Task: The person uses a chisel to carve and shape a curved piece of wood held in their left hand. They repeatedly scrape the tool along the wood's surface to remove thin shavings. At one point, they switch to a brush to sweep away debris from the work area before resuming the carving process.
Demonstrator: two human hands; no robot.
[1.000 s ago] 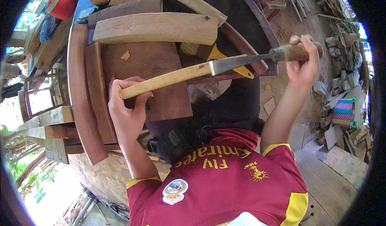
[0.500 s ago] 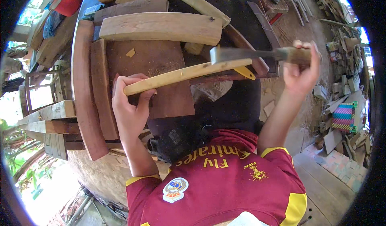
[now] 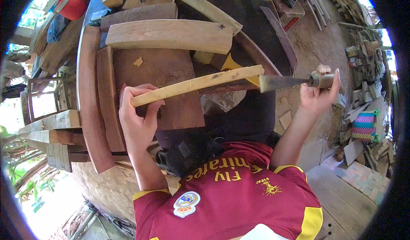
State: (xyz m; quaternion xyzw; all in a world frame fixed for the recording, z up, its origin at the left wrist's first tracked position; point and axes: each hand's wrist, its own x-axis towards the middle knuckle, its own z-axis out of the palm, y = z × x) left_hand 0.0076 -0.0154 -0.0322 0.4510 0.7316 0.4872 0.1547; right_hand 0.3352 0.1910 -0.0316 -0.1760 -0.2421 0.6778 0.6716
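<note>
"Strip [image 3: 196, 85] of pale, curved wood: where is it?"

"Middle of the frame, slanting up toward the right, partly over the brown board [image 3: 160, 67]."

"And the hands?"

"The left hand [image 3: 141, 116] pinches the strip's lower-left end between thumb and fingers. At centre right, the right hand [image 3: 316, 98] is wrapped round the handle of a chisel [image 3: 288, 82]. Its blade is blurred beside the strip's right end; I can't tell whether they touch."

"How would you work that well?"

"I'd pinch firmly, lay the blade low and take light strokes along the curve, left fingers clear of the edge's path."

"What's around?"

"A wood chip [image 3: 138, 61] on the board, a thick curved block [image 3: 171, 34] toward the upper left."
</note>
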